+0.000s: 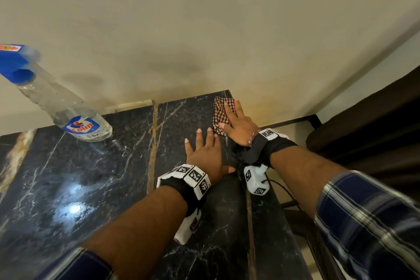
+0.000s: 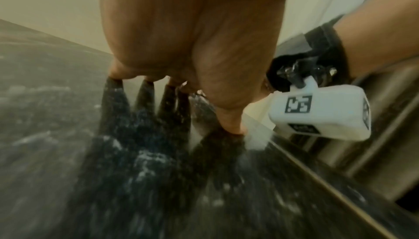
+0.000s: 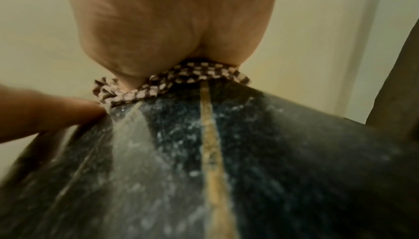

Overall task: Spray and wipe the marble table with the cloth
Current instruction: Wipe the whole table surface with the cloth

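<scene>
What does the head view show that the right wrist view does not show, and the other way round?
Only the head view shows the Colin spray bottle standing at the far left of the marble table, both forearms with wrist trackers, and the whole left hand flat on the stone. Only the right wrist view shows, from beneath, the right hand pressing the checkered cloth down. Both show the cloth near the table's far right corner, the dark marble with its tan vein, and the beige wall.
</scene>
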